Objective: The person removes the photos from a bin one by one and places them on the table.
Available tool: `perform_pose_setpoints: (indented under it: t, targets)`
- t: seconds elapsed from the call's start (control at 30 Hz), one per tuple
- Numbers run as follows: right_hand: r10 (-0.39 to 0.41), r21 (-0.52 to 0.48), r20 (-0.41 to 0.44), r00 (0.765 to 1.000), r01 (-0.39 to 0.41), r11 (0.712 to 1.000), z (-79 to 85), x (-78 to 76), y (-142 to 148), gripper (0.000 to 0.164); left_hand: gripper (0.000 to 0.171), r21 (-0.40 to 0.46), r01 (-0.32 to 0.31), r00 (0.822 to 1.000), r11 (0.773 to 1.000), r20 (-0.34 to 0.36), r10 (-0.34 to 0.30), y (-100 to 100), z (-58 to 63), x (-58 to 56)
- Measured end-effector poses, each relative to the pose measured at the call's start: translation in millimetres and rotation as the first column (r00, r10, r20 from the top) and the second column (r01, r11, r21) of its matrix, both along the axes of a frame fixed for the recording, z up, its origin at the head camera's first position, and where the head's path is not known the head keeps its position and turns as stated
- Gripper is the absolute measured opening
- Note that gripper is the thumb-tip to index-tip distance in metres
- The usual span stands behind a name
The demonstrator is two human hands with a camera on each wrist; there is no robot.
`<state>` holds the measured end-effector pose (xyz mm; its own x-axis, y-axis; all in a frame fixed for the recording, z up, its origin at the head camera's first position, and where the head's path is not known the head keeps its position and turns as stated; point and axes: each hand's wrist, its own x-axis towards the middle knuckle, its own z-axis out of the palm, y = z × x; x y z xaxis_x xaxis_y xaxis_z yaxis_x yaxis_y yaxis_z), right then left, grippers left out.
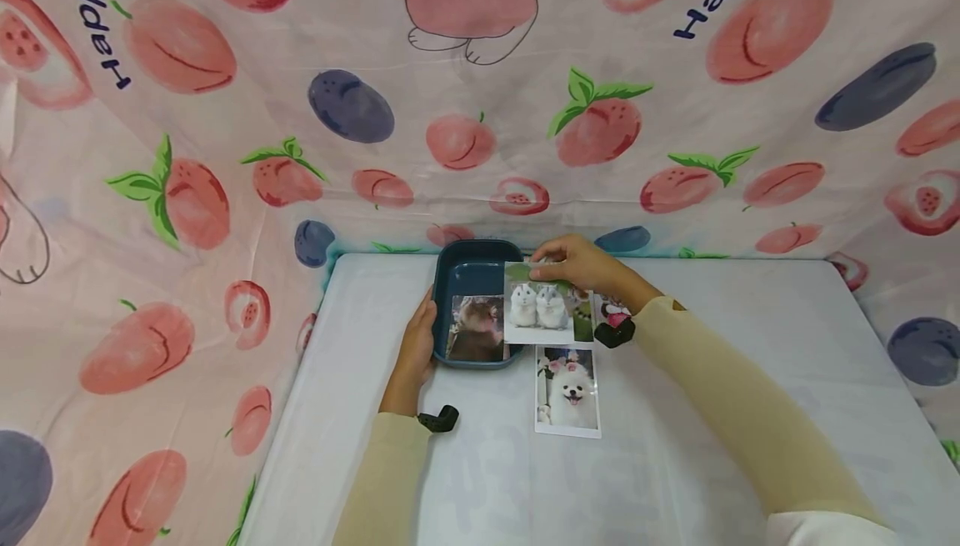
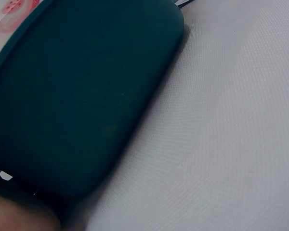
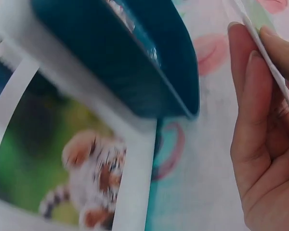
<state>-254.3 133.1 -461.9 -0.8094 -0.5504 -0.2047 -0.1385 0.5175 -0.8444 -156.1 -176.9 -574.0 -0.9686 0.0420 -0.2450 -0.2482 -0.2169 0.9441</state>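
My right hand (image 1: 573, 267) pinches the top edge of a photo card of two white hamsters (image 1: 538, 313), thumb on one side and fingers on the other. This card overlaps the right side of a dark blue tray (image 1: 437, 262). My left hand (image 1: 416, 342) lies along the tray's left wall, fingers extended against it. Inside the tray is a photo card with a brown, blurry picture (image 1: 477, 329). A tiger cub photo card (image 3: 94, 173) lies on the table beside the tray, mostly hidden in the head view.
A photo card of a white fluffy dog (image 1: 570, 392) lies in front of the raised card. Partly hidden by the right wrist is another card with a pink detail (image 1: 615, 311). The white table (image 1: 750, 346) meets a fruit-print cloth (image 1: 450, 96) at the back.
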Motion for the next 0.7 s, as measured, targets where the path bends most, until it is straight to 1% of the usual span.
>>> perform_pose_setpoints:
  t: [0.17,0.23,0.3,0.4,0.5,0.63,0.7]
  targets:
    - [-0.045,0.022,-0.04,0.998,0.046,0.999,0.5,13.8,33,0.036,0.051,-0.002,0.009,1.0,1.0,0.009,-0.009,-1,3.1,1.4]
    - [-0.057,0.024,-0.027,0.998,0.057,0.998,-1.3,19.2,44,0.036,0.051,-0.002,0.009,1.0,1.0,0.014,-0.009,-2,3.2,1.5]
    - [-0.062,0.03,-0.029,0.998,0.063,0.998,-4.2,24.1,55,0.036,0.051,0.003,0.007,1.0,1.0,0.02,-0.007,-3,2.9,1.6]
    - [-0.074,0.053,-0.062,0.995,0.077,0.996,-9.4,31.5,69,0.034,0.05,0.005,0.001,1.0,1.0,0.026,-0.001,-3,1.8,2.1]
    - [-0.082,0.045,-0.086,0.993,0.086,0.995,-14.2,39.2,80,0.03,0.05,0.007,-0.003,1.0,1.0,0.027,0.003,-3,1.3,2.8]
    - [-0.105,0.034,-0.07,0.992,0.107,0.994,-20.8,49.6,93,0.03,0.049,-0.001,-0.009,1.0,1.0,0.022,0.009,-2,1.0,2.9]
    - [-0.118,0.059,-0.069,0.991,0.122,0.991,-25.4,54.9,100,0.032,0.049,-0.009,-0.007,1.0,1.0,0.018,0.008,-1,1.6,3.2]
